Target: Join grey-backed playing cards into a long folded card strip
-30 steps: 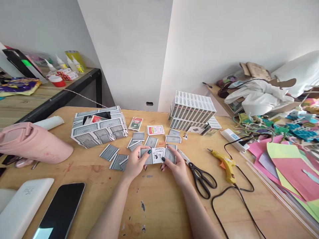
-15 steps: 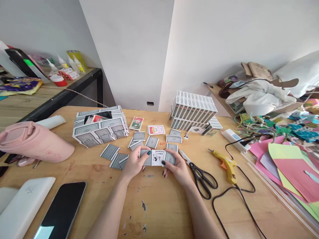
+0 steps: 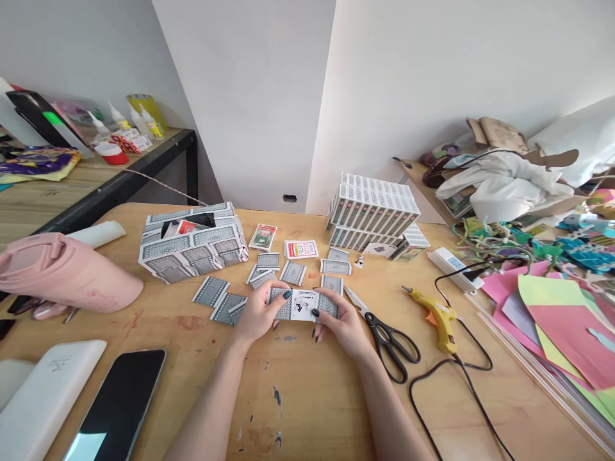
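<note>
Both my hands hold a strip of playing cards [image 3: 303, 305] level above the wooden table. Its middle shows a white joker face, and grey patterned card backs lie to either side. My left hand [image 3: 262, 312] is closed on the left end, thumb on top. At the right end, my right hand [image 3: 340, 322] pinches with its thumb on the front. Fingers hide part of both ends. Loose grey-backed card pieces [image 3: 293, 273] lie just beyond the hands, and more pieces [image 3: 211, 291] are to the left. Scissors [image 3: 387, 339] with black handles rest beside my right hand.
A card-covered box [image 3: 192, 246] with a top opening stands back left. Stacked card packs [image 3: 375, 208] rise back right. A yellow glue gun [image 3: 439, 318] with its cable lies right. A pink tumbler [image 3: 72, 272], white power bank [image 3: 52, 397] and phone [image 3: 118, 403] are left.
Almost nothing differs. Both hands keep the card strip in the same place and grip, and the view has shifted very slightly.
</note>
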Demonstrator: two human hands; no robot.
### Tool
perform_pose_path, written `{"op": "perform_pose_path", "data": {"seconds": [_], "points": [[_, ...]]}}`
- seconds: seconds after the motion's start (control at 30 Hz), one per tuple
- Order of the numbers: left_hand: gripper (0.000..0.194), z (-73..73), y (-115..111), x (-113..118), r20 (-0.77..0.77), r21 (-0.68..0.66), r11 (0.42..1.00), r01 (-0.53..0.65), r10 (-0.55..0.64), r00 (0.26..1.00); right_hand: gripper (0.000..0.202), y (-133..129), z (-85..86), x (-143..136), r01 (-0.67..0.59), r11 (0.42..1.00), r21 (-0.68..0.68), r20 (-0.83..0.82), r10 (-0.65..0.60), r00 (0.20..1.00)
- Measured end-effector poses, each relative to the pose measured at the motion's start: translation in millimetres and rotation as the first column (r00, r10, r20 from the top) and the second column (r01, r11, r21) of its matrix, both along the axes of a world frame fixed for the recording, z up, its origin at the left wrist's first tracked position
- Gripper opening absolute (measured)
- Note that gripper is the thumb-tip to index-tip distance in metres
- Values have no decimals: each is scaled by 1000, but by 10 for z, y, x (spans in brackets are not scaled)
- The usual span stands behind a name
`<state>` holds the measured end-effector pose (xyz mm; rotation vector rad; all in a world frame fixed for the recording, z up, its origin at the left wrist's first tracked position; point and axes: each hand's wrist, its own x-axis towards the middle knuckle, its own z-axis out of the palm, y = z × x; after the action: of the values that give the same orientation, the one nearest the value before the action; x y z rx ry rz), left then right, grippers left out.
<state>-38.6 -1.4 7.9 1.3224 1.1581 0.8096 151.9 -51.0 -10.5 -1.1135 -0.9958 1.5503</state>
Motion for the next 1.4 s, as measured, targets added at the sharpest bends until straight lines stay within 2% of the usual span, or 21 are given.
{"op": "perform_pose_path", "data": {"seconds": [0.47, 0.77, 1.1, 1.4], "points": [[21, 29, -19, 14, 17, -31, 999, 17, -17, 1000, 55, 14, -34, 30, -65, 998, 24, -2, 65, 998], [20, -10, -39, 23, -68, -60, 998, 30, -34, 997, 53, 12, -53, 61, -132, 991, 10, -6, 132, 991], [20, -90, -38, 83, -105, 162, 986, -49, 67, 992, 55, -1, -34, 31, -95, 996, 2, 11, 94, 995], [14, -117, -79, 133, -165, 228, 972, -51, 90, 982, 54, -6, -9, 14, -76, 997, 2, 44, 76, 996]]}}
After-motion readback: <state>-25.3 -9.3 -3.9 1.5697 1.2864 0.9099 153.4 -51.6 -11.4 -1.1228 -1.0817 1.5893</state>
